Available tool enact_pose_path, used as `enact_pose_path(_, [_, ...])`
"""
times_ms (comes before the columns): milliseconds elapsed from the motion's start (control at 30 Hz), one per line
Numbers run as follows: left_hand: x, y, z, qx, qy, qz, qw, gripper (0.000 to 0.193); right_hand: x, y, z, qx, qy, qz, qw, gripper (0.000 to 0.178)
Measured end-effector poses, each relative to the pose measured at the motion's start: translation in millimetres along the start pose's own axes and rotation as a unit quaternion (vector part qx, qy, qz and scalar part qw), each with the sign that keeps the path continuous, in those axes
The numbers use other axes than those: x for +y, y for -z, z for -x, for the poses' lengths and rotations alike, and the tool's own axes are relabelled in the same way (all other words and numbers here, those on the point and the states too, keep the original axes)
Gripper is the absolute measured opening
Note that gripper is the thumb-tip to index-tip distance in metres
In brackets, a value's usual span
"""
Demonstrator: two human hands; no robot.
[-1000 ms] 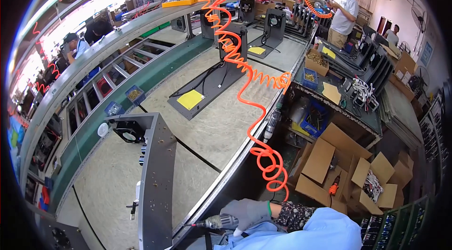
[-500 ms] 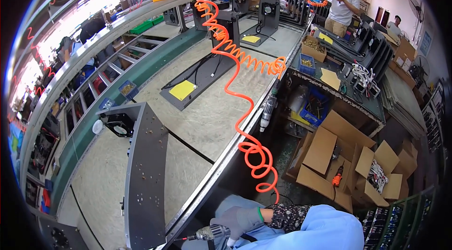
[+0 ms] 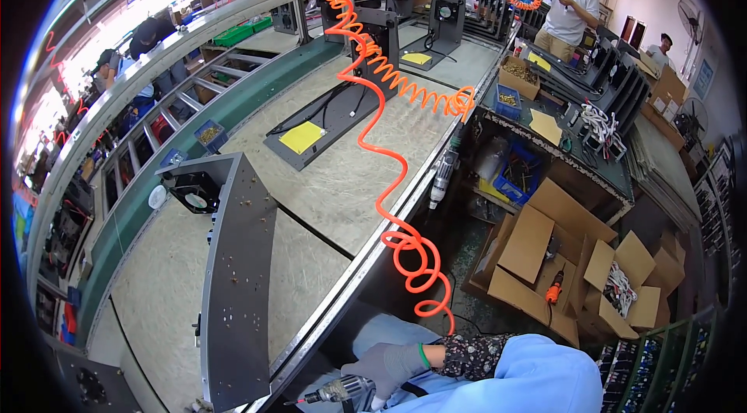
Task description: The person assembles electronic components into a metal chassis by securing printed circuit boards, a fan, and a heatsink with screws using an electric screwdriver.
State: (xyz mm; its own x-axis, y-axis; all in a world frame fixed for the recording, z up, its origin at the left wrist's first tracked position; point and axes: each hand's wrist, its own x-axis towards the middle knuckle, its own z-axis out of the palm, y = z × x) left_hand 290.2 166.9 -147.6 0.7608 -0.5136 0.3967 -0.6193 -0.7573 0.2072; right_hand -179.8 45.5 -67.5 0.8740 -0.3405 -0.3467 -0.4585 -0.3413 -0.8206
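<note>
My right hand (image 3: 389, 366), in a grey glove with a green cuff, is low over my lap. It is closed around a power screwdriver (image 3: 340, 390) whose thin red-tipped bit points left, toward the table's edge. Just beyond that tip stands a dark grey sheet-metal housing (image 3: 240, 281) with rows of small holes and a few brass-coloured screws on its face. A black fan (image 3: 194, 193) is fitted at its far end. My left hand cannot be seen.
An orange coiled air hose (image 3: 393, 156) hangs over the bench edge toward my lap. Another grey panel with a yellow sheet (image 3: 301, 138) lies farther along the bench (image 3: 342, 195). Open cardboard boxes (image 3: 529, 242) stand to the right. A person (image 3: 572, 5) works at the back right.
The view has shifted slightly, and the housing appears a little higher and farther left. The hose has swung left. My right hand still grips the screwdriver.
</note>
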Motion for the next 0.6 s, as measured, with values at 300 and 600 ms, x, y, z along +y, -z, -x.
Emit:
enact_pose_path(300, [-15.5, 12.2, -7.3, -0.162, 0.114, 0.339, 0.92, 0.016, -0.4, -2.0, -2.1, -0.012, -0.01, -0.004, 1.0, 0.068])
enact_pose_path(600, [12.6, 33.9, 0.5, -0.157, 0.098, 0.331, 0.925, 0.02, 0.6, -7.8, -8.1, -0.015, 0.0, 0.019, 1.0, 0.074])
